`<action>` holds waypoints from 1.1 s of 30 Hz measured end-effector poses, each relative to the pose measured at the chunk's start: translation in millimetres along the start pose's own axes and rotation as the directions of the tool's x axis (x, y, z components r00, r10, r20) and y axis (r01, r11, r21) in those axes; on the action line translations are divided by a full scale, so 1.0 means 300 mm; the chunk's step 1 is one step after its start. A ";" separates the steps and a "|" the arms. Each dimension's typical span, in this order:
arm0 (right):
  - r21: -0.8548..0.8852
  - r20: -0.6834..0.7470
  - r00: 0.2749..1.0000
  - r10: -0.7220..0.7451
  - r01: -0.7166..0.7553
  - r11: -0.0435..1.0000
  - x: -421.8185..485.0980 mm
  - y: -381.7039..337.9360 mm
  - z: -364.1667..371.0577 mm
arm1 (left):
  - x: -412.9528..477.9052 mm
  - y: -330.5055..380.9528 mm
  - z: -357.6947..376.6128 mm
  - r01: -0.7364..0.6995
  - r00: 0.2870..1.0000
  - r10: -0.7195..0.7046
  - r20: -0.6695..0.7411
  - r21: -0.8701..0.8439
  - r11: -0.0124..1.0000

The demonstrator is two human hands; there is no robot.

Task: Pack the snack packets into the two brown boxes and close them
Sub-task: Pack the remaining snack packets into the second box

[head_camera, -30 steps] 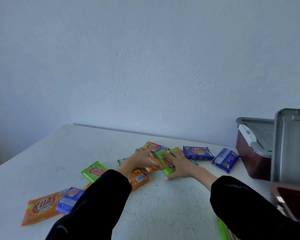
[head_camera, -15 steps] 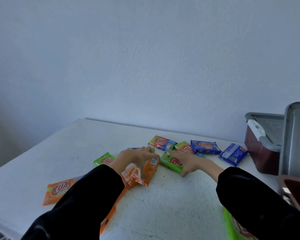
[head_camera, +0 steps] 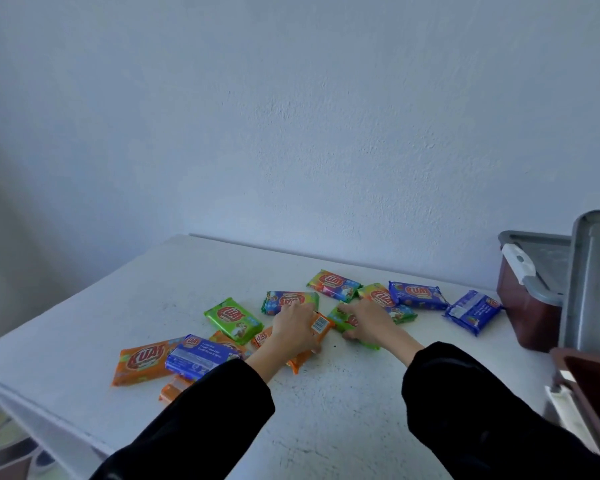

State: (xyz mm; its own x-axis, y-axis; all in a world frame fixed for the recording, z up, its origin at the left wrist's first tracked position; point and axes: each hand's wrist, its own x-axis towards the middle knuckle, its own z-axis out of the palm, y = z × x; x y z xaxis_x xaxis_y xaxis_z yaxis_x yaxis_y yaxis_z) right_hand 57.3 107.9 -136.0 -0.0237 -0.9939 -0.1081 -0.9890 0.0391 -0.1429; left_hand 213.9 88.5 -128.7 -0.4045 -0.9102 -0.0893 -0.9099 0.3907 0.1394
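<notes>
Several snack packets in orange, green and blue lie scattered on the white table point(head_camera: 326, 410). My left hand point(head_camera: 297, 327) grips an orange packet point(head_camera: 321, 325) near the middle of the pile. Beside it, my right hand point(head_camera: 369, 322) grips a green packet point(head_camera: 347, 322), thumb under its near edge. A closed brown box point(head_camera: 527, 306) with a grey lid stands at the far right. In front of it a second brown box point(head_camera: 589, 379) is open, its grey lid point(head_camera: 593, 282) standing upright.
A large orange packet point(head_camera: 142, 358) and a blue one point(head_camera: 201, 355) lie near the table's left edge. More blue packets point(head_camera: 471, 311) rest beside the closed box. A pale wall rises behind the table. Floor shows at the lower left.
The view has shifted right and down. My left hand moved to the right with the orange packet in its grip; my right hand stays on the green packet.
</notes>
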 end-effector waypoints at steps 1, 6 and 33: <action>0.005 0.016 1.000 0.003 -0.003 1.000 -0.001 -0.002 -0.009 | -0.005 0.005 0.000 0.000 1.000 0.000 -0.015 -0.011 1.000; 0.124 0.041 0.999 0.002 -0.007 0.992 -0.029 0.014 -0.091 | -0.019 0.001 -0.031 -0.053 0.998 0.051 -0.038 -0.050 0.997; 0.273 -0.129 0.957 0.260 -0.218 0.937 -0.993 0.740 -0.522 | -0.356 0.960 -0.302 -0.671 0.742 0.663 -0.104 -0.107 0.734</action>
State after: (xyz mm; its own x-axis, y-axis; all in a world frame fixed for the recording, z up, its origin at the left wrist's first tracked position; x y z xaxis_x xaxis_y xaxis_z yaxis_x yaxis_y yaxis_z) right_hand -178.1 396.5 18.5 -0.2986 -0.9543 -0.0138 -0.8816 0.2814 -0.3789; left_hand 3.3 285.8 10.2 -0.8933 -0.4305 0.1289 -0.3866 0.8825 0.2679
